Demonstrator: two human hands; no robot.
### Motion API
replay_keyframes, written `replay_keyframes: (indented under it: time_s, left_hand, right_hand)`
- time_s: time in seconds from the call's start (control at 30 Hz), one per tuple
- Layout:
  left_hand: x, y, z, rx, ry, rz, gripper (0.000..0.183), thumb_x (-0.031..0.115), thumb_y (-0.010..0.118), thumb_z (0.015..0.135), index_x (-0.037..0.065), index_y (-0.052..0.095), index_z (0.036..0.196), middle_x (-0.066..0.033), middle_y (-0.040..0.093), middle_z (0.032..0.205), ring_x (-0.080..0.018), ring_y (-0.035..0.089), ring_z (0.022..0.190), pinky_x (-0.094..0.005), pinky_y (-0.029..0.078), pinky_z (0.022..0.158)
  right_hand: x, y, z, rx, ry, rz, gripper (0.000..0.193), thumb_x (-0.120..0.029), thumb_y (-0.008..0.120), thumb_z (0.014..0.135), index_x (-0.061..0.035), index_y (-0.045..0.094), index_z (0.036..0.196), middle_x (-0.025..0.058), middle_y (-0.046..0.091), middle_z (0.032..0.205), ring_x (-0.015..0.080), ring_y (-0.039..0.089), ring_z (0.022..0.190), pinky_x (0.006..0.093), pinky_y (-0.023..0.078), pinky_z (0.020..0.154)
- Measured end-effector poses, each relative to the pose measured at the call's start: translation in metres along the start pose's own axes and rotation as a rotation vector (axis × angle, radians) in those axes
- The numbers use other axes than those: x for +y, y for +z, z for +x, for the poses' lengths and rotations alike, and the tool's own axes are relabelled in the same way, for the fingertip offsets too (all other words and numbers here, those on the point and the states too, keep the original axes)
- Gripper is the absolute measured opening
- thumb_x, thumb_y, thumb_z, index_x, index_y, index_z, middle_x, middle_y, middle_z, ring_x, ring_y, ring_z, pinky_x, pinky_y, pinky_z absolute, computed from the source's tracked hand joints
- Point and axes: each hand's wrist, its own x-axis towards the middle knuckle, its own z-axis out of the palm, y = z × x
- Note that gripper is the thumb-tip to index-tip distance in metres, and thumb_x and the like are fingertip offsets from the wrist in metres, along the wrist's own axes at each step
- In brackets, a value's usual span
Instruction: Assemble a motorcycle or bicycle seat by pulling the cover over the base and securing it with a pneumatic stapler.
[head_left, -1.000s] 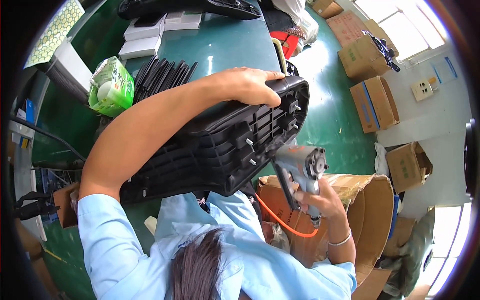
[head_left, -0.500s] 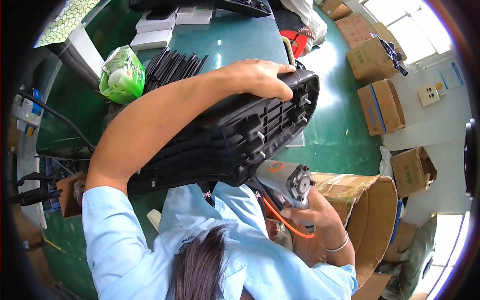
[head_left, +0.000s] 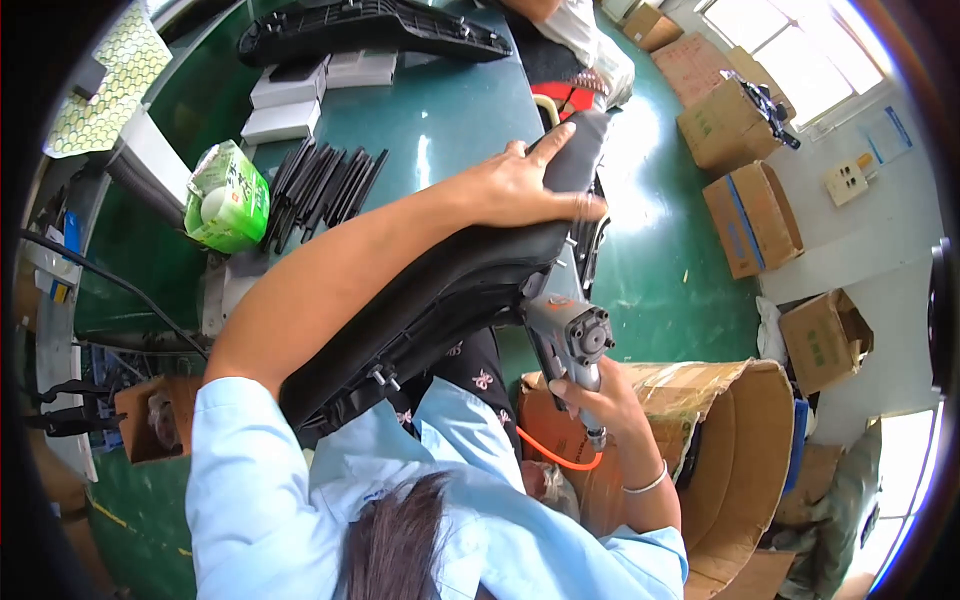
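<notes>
"Across the head view, where is the black padded seat point(head_left: 470, 245)?"

"It lies at a slant in front of the person, one end low by the left forearm, the other up beside the edge of the green tabletop point(head_left: 455, 125). Metal studs point(head_left: 384, 377) stick out from its underside."

"And the left hand point(head_left: 515, 190)?"

"On the upper end of the seat, palm down. Its grip is spread, thumb well away from the forefinger, and the thumb looks blurred."

"What about the right hand point(head_left: 597, 395)?"

"That grip is wrapped around the handle of a grey air tool point(head_left: 572, 330). The tool's nose points at the seat's lower edge; whether they touch, I cannot tell. An orange hose point(head_left: 560, 462) curves near the foot of the handle."

"Anything lying on the tabletop?"

"Plenty. Loose black strips point(head_left: 325, 185) sit in a bunch just beside a green packet point(head_left: 232, 205). Behind them are some white boxes point(head_left: 283, 122), and at the far end lies a second black seat point(head_left: 375, 40), studs upward."

"Close to the right forearm?"

"A big open carton point(head_left: 745, 450) stands just beside it, and a pale bracelet point(head_left: 645, 484) circles the wrist."
</notes>
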Motion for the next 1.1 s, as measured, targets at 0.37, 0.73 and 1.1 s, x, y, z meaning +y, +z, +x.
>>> replay_keyframes:
  time_s: [0.37, 0.73, 1.1]
  left_hand:
    - [-0.012, -0.012, -0.087, -0.013, 0.051, -0.012, 0.092, 0.015, 0.069, 0.071, 0.022, 0.020, 0.148, -0.0248, 0.035, 0.136, -0.0416, 0.042, 0.122, -0.0396, 0.036, 0.103]
    - [-0.005, -0.007, -0.090, -0.046, -0.006, 0.048, 0.090, 0.014, 0.068, 0.076, 0.032, 0.017, 0.147, -0.0362, 0.024, 0.139, -0.0509, 0.037, 0.124, -0.0467, 0.036, 0.104]
    - [-0.006, -0.006, -0.085, -0.023, -0.020, 0.028, 0.087, 0.012, 0.064, 0.078, 0.035, 0.016, 0.146, -0.0355, 0.024, 0.139, -0.0505, 0.040, 0.122, -0.0460, 0.039, 0.101]
  right_hand:
    - [-0.005, -0.007, -0.023, 0.076, -0.021, 0.199, 0.025, -0.012, 0.073, 0.071, 0.0005, 0.058, 0.087, 0.0038, 0.059, 0.072, 0.0099, 0.054, 0.056, 0.0235, 0.043, 0.050]
    - [-0.005, 0.002, -0.021, -0.002, 0.004, -0.117, 0.024, -0.019, 0.072, 0.073, -0.0005, 0.061, 0.083, 0.0041, 0.059, 0.070, 0.0126, 0.050, 0.064, 0.0310, 0.044, 0.061]
    - [0.013, 0.036, -0.017, 0.026, 0.018, -0.039, 0.027, -0.019, 0.074, 0.074, 0.0018, 0.060, 0.082, 0.0038, 0.057, 0.064, 0.0122, 0.048, 0.060, 0.0295, 0.044, 0.058]
